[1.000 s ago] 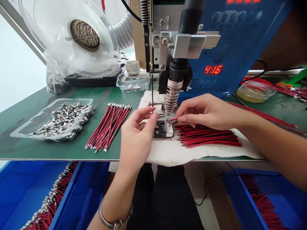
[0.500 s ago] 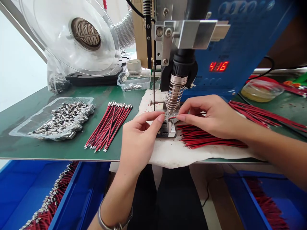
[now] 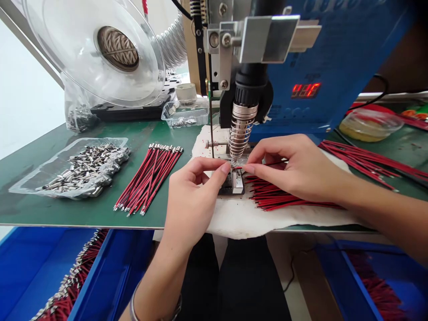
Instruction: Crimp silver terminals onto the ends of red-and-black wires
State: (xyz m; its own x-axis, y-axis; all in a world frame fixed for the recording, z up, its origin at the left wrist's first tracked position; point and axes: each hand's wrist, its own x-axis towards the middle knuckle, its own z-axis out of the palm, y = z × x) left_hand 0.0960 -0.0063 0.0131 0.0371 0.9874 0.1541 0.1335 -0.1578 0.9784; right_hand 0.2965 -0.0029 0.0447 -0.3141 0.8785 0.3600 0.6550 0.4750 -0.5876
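Observation:
My left hand [image 3: 192, 196] pinches thumb and forefinger together at the left side of a small metal fixture [image 3: 237, 183]; what lies between the fingertips is hidden. From the right, my right hand [image 3: 290, 167] grips a thin red-and-black wire [image 3: 237, 168] between thumb and fingers. Its red end reaches toward the left fingertips, over the fixture. Directly above hangs a soldering iron [image 3: 241, 133] wrapped in a coil spring, its tip close to the wire end. Under my right hand, a bundle of red and black wires [image 3: 267, 196] rests on a white cloth [image 3: 230, 220].
Left on the green table [image 3: 83, 211] lie wires with metal ends [image 3: 149, 178] and a clear tray [image 3: 25, 185] of small metal connectors. A blue machine [image 3: 301, 58] with a red display stands behind. Blue bins [image 3: 96, 281] with wires sit below the table edge. More wires [image 3: 364, 160] lie right.
My right hand has shifted slightly left and down, bringing the wire closer to my left fingertips. The left hand keeps its pinch. The whole view has shifted a little.

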